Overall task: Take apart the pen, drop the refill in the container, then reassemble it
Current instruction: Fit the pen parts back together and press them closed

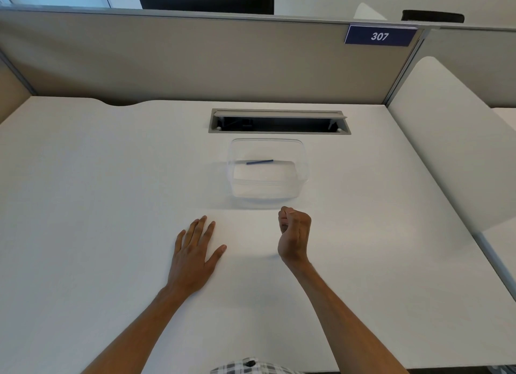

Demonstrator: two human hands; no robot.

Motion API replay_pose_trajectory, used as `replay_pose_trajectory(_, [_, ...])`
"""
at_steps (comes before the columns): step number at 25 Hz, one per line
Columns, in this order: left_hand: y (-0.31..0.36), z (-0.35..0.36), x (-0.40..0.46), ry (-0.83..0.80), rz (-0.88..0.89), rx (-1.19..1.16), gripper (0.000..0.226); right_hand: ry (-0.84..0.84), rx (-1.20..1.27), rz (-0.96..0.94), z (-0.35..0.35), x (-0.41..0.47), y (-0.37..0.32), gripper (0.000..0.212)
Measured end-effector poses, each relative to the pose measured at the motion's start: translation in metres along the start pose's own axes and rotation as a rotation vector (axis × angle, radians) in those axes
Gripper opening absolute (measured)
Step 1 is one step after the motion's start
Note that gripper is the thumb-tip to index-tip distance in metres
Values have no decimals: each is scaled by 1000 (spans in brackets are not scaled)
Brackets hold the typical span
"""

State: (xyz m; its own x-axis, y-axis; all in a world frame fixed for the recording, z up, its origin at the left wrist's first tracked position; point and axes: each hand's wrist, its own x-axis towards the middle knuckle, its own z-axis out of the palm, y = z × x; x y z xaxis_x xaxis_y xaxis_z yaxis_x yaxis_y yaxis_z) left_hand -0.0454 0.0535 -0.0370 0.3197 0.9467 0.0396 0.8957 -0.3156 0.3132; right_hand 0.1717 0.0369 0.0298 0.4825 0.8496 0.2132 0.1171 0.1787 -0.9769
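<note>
A white desk [97, 192] fills most of the frame, its far edge running along a beige partition [167, 63] across the upper third and its right edge slanting down toward the lower right; wide bare surface lies to the left and right of both hands. A blue plate reading 307 [380, 35] hangs on the partition at upper right. Just below the far edge, centre-right, sits a grey cable hatch [279, 121] with its flap raised over a dark slot whose inside is hard to make out. Directly in front of it stands a clear plastic container [303, 175], its walls nearly vanishing against the desk. Inside, toward the far side, lies a thin blue refill [259, 162], long axis running left to right with the right end tipped slightly up-frame; which end is the tip cannot be told. Below the container, the left hand [195, 253] rests flat on the desk, fingers straight and spread, holding nothing. The right hand [294, 234], near the container's front wall, is curled into a loose fist; whether anything is inside it is hidden. No pen body shows.
</note>
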Motion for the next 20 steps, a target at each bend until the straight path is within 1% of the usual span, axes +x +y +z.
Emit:
replay_pose_trajectory(9, [1,-1,0,6,3,-12,82,10,-17,-33,-6,-1,-2,28])
replay_pose_trajectory(15, [0,0,0,2,4,-1,78,33,-12,2,-10,1,-6,39])
replay_pose_trajectory(20, [0,0,0,11,5,6,78,19,1,13,-10,-3,-3,31])
